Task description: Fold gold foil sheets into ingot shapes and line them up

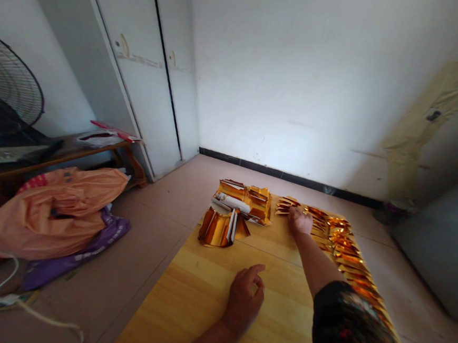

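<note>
Below us, from six o'clock up to the middle of the view, lies a yellow wooden board, set flat on a pinkish tiled floor. On the board's bare centre rests our left hand, palm down, fingers loosely curled and gripping nothing. At about one o'clock from it, our right hand reaches to the board's far edge, arm extended; its fingers touch the top of a row of folded gold foil papers, but we cannot tell whether they grip one. That row runs along the board's right edge toward five o'clock. At twelve o'clock from the left hand sits a curled gold foil sheet, and just beyond it a stack of gold foil papers.

At nine o'clock lie an orange plastic bag atop a purple one, with a fan above them. White wardrobe doors stand at eleven o'clock; a white wall with dark skirting fills twelve o'clock. Any printing on the papers is too small for us to read.
</note>
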`<state>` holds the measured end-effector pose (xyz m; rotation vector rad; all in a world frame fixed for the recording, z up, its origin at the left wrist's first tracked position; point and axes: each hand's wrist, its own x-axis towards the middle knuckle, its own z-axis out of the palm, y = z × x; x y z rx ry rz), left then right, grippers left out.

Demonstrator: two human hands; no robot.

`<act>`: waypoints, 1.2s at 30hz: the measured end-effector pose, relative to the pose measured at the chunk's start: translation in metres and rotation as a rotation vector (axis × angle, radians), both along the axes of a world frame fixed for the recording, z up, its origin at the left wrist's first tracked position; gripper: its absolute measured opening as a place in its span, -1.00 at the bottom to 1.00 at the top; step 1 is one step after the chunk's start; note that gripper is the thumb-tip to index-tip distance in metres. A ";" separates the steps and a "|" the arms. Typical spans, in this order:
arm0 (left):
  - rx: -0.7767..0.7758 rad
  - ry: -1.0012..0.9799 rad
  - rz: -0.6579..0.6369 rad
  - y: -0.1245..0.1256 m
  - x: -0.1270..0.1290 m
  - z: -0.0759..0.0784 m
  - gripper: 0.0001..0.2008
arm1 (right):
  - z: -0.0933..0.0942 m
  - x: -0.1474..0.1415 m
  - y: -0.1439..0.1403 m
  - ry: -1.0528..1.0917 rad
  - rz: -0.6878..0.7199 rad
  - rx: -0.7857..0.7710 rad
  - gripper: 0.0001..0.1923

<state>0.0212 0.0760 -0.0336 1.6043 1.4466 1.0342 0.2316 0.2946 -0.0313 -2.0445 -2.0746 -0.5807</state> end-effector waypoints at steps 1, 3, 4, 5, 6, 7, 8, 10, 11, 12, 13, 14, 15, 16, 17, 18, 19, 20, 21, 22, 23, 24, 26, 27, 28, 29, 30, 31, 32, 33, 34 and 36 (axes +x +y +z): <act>-0.002 0.003 -0.002 0.000 0.000 0.000 -0.54 | 0.001 -0.001 -0.001 0.002 -0.015 -0.010 -0.74; 0.000 0.005 -0.003 0.001 0.000 -0.001 -0.54 | 0.003 -0.002 -0.002 0.010 -0.048 -0.038 -0.75; 0.002 0.005 -0.001 0.001 0.000 -0.001 -0.54 | 0.004 -0.003 -0.003 0.014 -0.062 -0.053 -0.76; 0.004 0.005 0.001 0.001 0.000 -0.002 -0.54 | 0.006 -0.004 -0.004 0.018 -0.074 -0.068 -0.77; 0.007 0.004 0.004 0.002 0.000 -0.002 -0.55 | 0.007 -0.005 -0.005 0.020 -0.082 -0.080 -0.78; 0.011 0.001 0.006 0.002 0.000 -0.002 -0.55 | 0.009 -0.006 -0.006 0.020 -0.089 -0.088 -0.79; 0.018 -0.003 0.007 0.002 0.000 -0.002 -0.56 | 0.010 -0.007 -0.008 0.019 -0.093 -0.094 -0.79; 0.028 -0.014 0.007 0.003 0.000 -0.002 -0.57 | 0.013 -0.011 -0.014 0.019 -0.092 -0.097 -0.81; 0.033 -0.022 0.006 0.003 0.000 -0.002 -0.57 | 0.015 -0.013 -0.019 0.020 -0.083 -0.095 -0.81; 0.039 -0.034 0.006 0.004 0.000 -0.003 -0.58 | 0.016 -0.016 -0.025 0.020 -0.063 -0.090 -0.81; 0.050 -0.048 0.009 0.005 0.000 -0.003 -0.59 | 0.017 -0.020 -0.032 0.020 -0.041 -0.078 -0.81; 0.071 -0.064 0.014 0.005 -0.001 -0.003 -0.60 | 0.018 -0.024 -0.042 0.020 -0.006 -0.068 -0.80; 0.106 -0.078 0.023 0.006 -0.002 -0.003 -0.62 | 0.018 -0.029 -0.054 0.022 0.036 -0.058 -0.80; 0.155 -0.084 0.042 0.007 -0.003 -0.002 -0.66 | 0.017 -0.035 -0.067 0.026 0.098 -0.052 -0.80; 0.216 -0.077 0.065 0.008 -0.006 -0.002 -0.71 | 0.016 -0.041 -0.083 0.036 0.156 -0.050 -0.80; 0.280 -0.064 0.092 0.009 -0.010 0.000 -0.78 | 0.015 -0.047 -0.099 0.052 0.206 -0.048 -0.81; 0.329 -0.050 0.143 0.010 -0.015 0.001 -0.82 | 0.012 -0.054 -0.117 0.081 0.250 -0.042 -0.81; 0.371 -0.031 0.208 0.012 -0.022 0.002 -0.86 | 0.009 -0.060 -0.135 0.119 0.287 -0.045 -0.82; 0.411 -0.009 0.282 0.014 -0.029 0.004 -0.87 | 0.006 -0.065 -0.154 0.166 0.311 -0.047 -0.82; 0.444 0.013 0.358 0.018 -0.036 0.004 -0.84 | 0.003 -0.070 -0.172 0.222 0.326 -0.055 -0.83; 0.469 0.036 0.418 0.022 -0.044 0.005 -0.79 | 0.000 -0.074 -0.190 0.285 0.343 -0.072 -0.83; 0.482 0.055 0.476 0.027 -0.051 0.005 -0.73 | -0.002 -0.076 -0.206 0.346 0.365 -0.090 -0.83; 0.471 0.076 0.544 0.038 -0.062 0.002 -0.55 | -0.005 -0.080 -0.232 0.433 0.408 -0.117 -0.82; 0.445 0.083 0.548 0.044 -0.065 0.000 -0.49 | -0.005 -0.081 -0.242 0.466 0.433 -0.131 -0.83; 0.415 0.093 0.539 0.049 -0.067 -0.002 -0.47 | -0.005 -0.081 -0.250 0.492 0.462 -0.140 -0.83; 0.381 0.114 0.512 0.055 -0.068 -0.004 -0.46 | -0.005 -0.081 -0.256 0.504 0.485 -0.136 -0.83; 0.346 0.138 0.510 0.059 -0.068 -0.005 -0.47 | -0.004 -0.081 -0.259 0.509 0.506 -0.129 -0.84; 0.308 0.161 0.513 0.064 -0.067 -0.006 -0.49 | -0.004 -0.082 -0.261 0.507 0.522 -0.116 -0.84; 0.275 0.189 0.506 0.068 -0.066 -0.007 -0.50 | -0.003 -0.082 -0.262 0.502 0.531 -0.100 -0.84; 0.255 0.217 0.506 0.071 -0.064 -0.006 -0.53 | -0.004 -0.082 -0.262 0.495 0.535 -0.084 -0.85; 0.238 0.241 0.505 0.074 -0.063 -0.005 -0.56 | -0.004 -0.083 -0.261 0.489 0.535 -0.072 -0.85; 0.206 0.280 0.492 0.079 -0.062 -0.001 -0.64 | -0.006 -0.084 -0.260 0.474 0.527 -0.055 -0.84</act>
